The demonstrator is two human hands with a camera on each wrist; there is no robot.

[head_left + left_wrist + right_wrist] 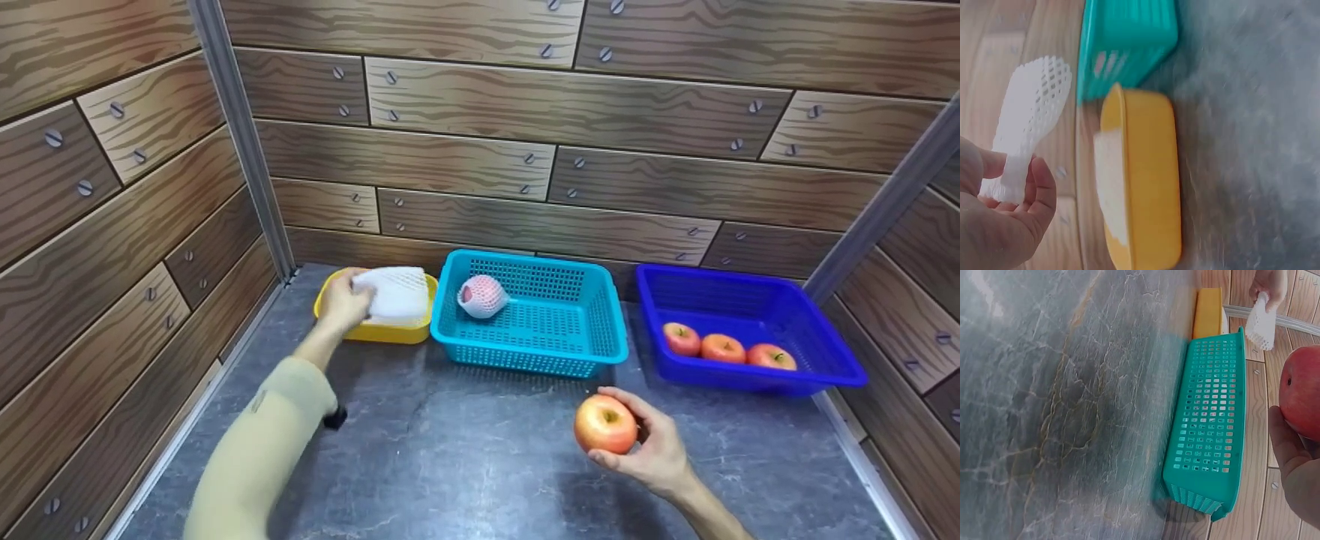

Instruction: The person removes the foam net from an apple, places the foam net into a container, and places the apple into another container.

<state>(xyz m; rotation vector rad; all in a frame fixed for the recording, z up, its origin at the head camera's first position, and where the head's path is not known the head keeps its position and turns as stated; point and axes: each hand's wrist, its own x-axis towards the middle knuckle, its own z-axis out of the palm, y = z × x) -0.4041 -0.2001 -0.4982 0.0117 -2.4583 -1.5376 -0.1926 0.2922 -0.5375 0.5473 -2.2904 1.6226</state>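
Note:
My left hand pinches a white foam net sleeve by one end, lifted above the yellow basket. More white foam shows inside that basket in the left wrist view. My right hand grips a red-yellow apple from its right side, raised over the table in front of the teal basket. In the right wrist view the apple is cut off by the frame edge. Inside the teal basket lies an apple in a pinkish-white foam net.
A blue basket at the right holds three bare apples along its front side. The baskets stand in a row on the dark marbled table. Wood-patterned walls enclose the back and both sides, with metal posts at the corners.

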